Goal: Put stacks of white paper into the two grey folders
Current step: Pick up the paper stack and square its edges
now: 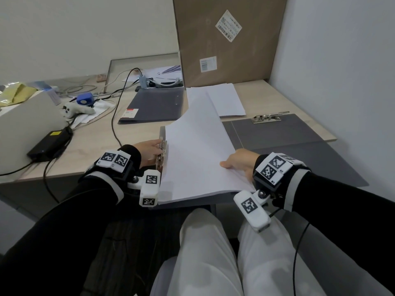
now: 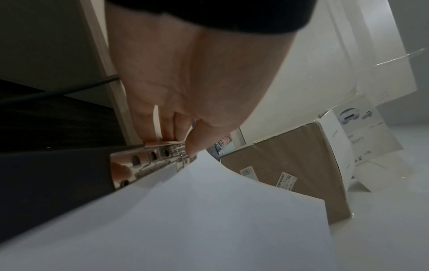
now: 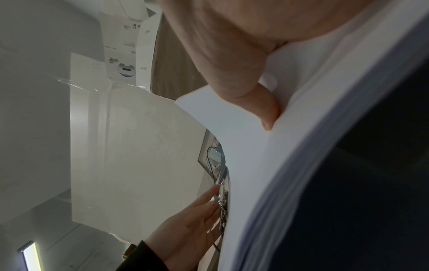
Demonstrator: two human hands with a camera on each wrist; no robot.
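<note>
An open grey folder [image 1: 277,137] lies at the desk's front edge, with a metal clip [image 1: 162,150] along its left side. My left hand [image 1: 147,151] pinches that clip's lever [image 2: 160,144], thumb beside it. My right hand [image 1: 239,161] grips the near right part of a thick stack of white paper [image 1: 196,157], thumb [image 3: 255,91] on top. The stack bows upward and its left edge meets the clip [image 3: 223,199]. A second grey folder [image 1: 154,105] lies shut at the back left. Another paper stack [image 1: 226,99] lies behind the open folder.
A tall cardboard box [image 1: 226,39] stands at the back against the wall. A black power brick [image 1: 49,144], cables, a white controller [image 1: 77,110] and a blue device [image 1: 85,98] crowd the left of the desk. A second metal clip [image 1: 269,117] sits on the folder's right flap.
</note>
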